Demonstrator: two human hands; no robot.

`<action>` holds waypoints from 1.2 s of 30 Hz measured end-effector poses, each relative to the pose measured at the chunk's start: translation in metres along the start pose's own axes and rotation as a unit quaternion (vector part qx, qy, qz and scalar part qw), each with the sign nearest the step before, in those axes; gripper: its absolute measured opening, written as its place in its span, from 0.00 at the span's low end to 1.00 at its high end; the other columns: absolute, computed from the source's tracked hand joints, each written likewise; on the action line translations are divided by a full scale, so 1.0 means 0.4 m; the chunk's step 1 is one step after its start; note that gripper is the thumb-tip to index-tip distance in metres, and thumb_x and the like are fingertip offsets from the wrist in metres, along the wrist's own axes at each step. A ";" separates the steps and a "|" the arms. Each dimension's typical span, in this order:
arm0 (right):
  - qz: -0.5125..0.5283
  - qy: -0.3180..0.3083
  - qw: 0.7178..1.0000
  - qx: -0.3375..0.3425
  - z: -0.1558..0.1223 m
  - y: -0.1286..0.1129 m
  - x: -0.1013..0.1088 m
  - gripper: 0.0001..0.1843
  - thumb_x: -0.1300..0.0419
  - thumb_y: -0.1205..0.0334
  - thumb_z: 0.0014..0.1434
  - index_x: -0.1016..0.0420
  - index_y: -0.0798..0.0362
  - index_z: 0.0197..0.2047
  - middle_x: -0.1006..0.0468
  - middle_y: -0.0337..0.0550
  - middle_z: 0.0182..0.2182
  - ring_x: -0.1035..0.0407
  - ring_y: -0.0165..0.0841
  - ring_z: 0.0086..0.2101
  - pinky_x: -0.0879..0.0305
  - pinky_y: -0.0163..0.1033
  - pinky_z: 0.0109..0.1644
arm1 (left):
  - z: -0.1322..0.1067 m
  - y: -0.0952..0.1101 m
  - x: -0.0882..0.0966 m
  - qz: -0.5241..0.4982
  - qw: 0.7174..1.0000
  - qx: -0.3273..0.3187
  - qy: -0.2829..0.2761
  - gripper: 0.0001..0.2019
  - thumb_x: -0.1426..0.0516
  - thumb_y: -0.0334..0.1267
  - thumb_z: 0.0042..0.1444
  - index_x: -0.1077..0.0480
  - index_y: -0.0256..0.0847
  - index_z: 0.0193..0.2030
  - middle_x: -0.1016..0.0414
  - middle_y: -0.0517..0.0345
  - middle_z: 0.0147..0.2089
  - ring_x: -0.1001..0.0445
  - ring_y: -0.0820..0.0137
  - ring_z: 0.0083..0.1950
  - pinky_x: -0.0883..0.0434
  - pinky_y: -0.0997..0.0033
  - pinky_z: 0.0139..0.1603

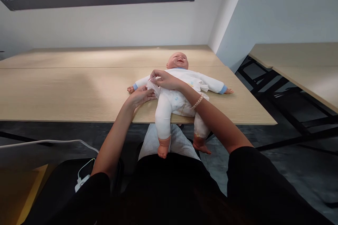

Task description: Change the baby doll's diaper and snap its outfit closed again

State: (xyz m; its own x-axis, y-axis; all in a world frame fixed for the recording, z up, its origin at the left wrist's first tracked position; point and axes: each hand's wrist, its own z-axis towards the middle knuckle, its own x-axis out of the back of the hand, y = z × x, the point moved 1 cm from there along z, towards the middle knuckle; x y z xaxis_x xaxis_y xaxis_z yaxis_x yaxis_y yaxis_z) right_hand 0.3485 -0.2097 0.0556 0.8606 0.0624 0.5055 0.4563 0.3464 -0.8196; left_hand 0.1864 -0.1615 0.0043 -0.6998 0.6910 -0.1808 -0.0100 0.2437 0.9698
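A baby doll (179, 77) in a white romper with blue cuffs lies on its back on the light wooden table (66, 91), legs hanging over the near edge. My left hand (142, 95) is closed on the white cloth at the doll's side, by its outstretched arm. My right hand (165, 78), a beaded bracelet on its wrist, reaches across the doll's chest and pinches the same fold of romper cloth (153, 86) from above. Both hands meet at that fold.
A second wooden table (303, 63) on a black frame stands at the right, across a dark floor gap. A white wall and a black-framed window lie behind. A white cable (47, 142) and charger (81, 181) rest on a black seat at lower left.
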 end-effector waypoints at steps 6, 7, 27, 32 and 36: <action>-0.084 0.036 0.996 -0.022 0.002 0.003 0.002 0.03 0.46 0.65 0.68 0.33 0.56 0.41 0.24 0.45 0.41 0.33 0.31 0.39 0.36 0.35 0.45 | 0.008 -0.010 -0.002 0.029 0.998 0.027 0.055 0.04 0.39 0.27 0.60 0.27 0.34 0.33 0.20 0.51 0.29 0.18 0.67 0.33 0.18 0.62 0.46; -0.136 0.058 0.989 -0.031 -0.001 0.003 0.005 0.03 0.46 0.67 0.67 0.32 0.57 0.42 0.24 0.47 0.42 0.32 0.32 0.41 0.36 0.36 0.47 | 0.008 -0.010 0.002 0.026 0.997 0.019 0.074 0.04 0.40 0.26 0.61 0.27 0.34 0.34 0.21 0.51 0.28 0.18 0.67 0.32 0.17 0.62 0.46; -0.500 -0.062 0.843 -0.188 0.091 -0.053 -0.018 0.19 0.45 0.74 0.66 0.22 0.63 0.56 0.22 0.64 0.54 0.26 0.48 0.55 0.30 0.43 0.52 | 0.004 -0.004 -0.009 0.102 0.953 -0.229 0.172 0.16 0.36 0.49 0.62 0.28 0.38 0.32 0.25 0.60 0.27 0.24 0.72 0.28 0.25 0.75 0.31; -0.380 -0.008 0.923 -0.065 0.004 -0.042 0.049 0.18 0.43 0.66 0.68 0.24 0.57 0.59 0.22 0.52 0.56 0.28 0.40 0.54 0.33 0.40 0.55 | -0.002 0.000 -0.012 0.094 0.948 -0.247 0.179 0.14 0.35 0.47 0.60 0.28 0.38 0.32 0.26 0.62 0.28 0.25 0.74 0.29 0.26 0.76 0.31; -0.312 -0.058 0.948 -0.004 -0.072 -0.054 0.061 0.20 0.41 0.53 0.69 0.22 0.51 0.60 0.23 0.46 0.58 0.30 0.39 0.56 0.38 0.41 0.60 | -0.006 -0.005 -0.020 0.084 0.943 -0.257 0.194 0.13 0.36 0.43 0.60 0.28 0.38 0.31 0.27 0.62 0.27 0.27 0.75 0.28 0.26 0.77 0.31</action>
State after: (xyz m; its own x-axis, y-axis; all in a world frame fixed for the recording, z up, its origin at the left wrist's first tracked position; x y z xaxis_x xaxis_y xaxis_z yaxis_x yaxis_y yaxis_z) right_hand 0.3663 -0.2427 0.0777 0.3919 -0.0500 0.9186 0.8708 0.3423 -0.3529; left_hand 0.1904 -0.1689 0.0041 -0.9298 0.3658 -0.0413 -0.1511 -0.2770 0.9489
